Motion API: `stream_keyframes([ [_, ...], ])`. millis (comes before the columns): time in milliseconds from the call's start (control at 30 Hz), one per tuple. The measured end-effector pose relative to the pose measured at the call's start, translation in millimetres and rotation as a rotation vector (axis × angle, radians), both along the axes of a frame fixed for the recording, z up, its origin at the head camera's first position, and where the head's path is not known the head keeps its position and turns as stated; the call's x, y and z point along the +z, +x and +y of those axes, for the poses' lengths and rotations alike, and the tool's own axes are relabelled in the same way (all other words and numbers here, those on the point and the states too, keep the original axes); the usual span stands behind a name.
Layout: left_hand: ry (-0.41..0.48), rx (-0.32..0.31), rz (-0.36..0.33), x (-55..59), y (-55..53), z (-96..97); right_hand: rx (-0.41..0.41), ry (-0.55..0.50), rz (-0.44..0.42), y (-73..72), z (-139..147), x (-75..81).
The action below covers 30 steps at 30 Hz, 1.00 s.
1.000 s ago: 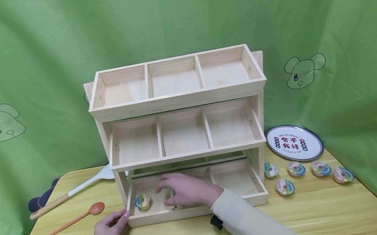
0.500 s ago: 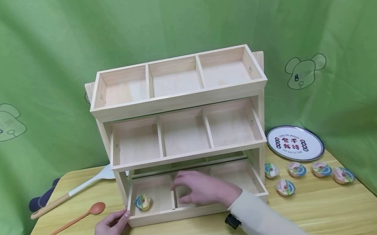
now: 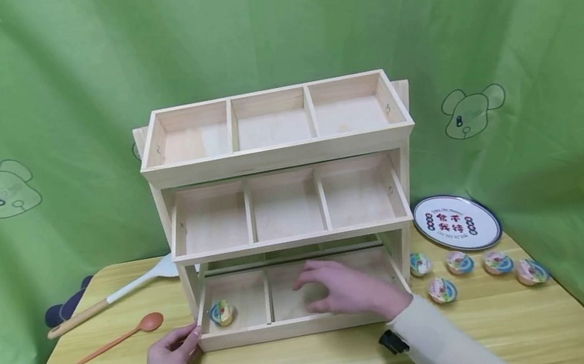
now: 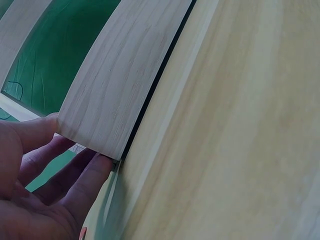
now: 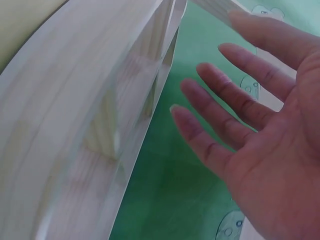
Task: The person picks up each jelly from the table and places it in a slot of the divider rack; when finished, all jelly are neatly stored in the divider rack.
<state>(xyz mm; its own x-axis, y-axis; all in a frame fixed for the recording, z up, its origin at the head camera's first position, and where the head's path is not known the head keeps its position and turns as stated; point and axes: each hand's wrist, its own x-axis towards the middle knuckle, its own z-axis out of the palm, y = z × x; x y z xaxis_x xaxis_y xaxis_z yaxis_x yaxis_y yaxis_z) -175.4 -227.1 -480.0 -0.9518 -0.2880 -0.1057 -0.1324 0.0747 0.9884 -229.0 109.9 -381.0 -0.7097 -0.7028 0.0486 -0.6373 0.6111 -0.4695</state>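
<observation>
A three-tier wooden rack (image 3: 279, 157) stands on the table, each tier split into compartments. My left hand (image 3: 167, 359) holds the front left corner of the bottom tray (image 3: 291, 329); in the left wrist view, thumb and fingertips (image 4: 102, 164) meet the end of its front board. Inside the bottom tray's left compartment lies a small jelly cup (image 3: 221, 313). Over the middle and right of that tray hovers my right hand (image 3: 342, 288), its fingers spread and holding nothing, as the right wrist view also shows. It hides part of the right compartment and a divider.
Several jelly cups (image 3: 441, 290) lie right of the rack, before a white oval plate (image 3: 456, 221). To the left are an orange spoon (image 3: 150, 322) and a white utensil with a wooden handle (image 3: 82, 317). A green curtain (image 3: 268, 22) hangs behind.
My right hand has moved rightward across the bottom tray, from beside the left compartment, uncovering the left divider. The left hand and the jelly cup have stayed in place.
</observation>
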Motion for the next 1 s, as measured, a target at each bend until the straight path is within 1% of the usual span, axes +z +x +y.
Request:
stream_keyframes([
  [200,0.004,-0.002,-0.004,1.1,0.0,-1.1,-0.007,-0.011,0.002,1.2,15,-0.1],
  [367,0.004,-0.006,0.001,1.8,0.9,-2.4,-0.030,-0.009,0.013,3.3,24,1.8],
  [567,0.004,-0.008,-0.008,0.3,1.0,-1.4,-0.075,0.025,0.047,10.8,37,1.6],
  [700,0.005,-0.010,-0.010,0.3,0.6,-0.8,-0.093,0.016,0.070,16.1,47,1.7],
  [900,0.009,-0.018,-0.009,1.2,-0.4,-0.3,-0.159,0.021,0.041,23.7,65,1.8],
  [1000,0.012,-0.017,-0.011,0.8,0.1,-0.6,-0.174,0.020,0.046,25.4,74,1.6],
])
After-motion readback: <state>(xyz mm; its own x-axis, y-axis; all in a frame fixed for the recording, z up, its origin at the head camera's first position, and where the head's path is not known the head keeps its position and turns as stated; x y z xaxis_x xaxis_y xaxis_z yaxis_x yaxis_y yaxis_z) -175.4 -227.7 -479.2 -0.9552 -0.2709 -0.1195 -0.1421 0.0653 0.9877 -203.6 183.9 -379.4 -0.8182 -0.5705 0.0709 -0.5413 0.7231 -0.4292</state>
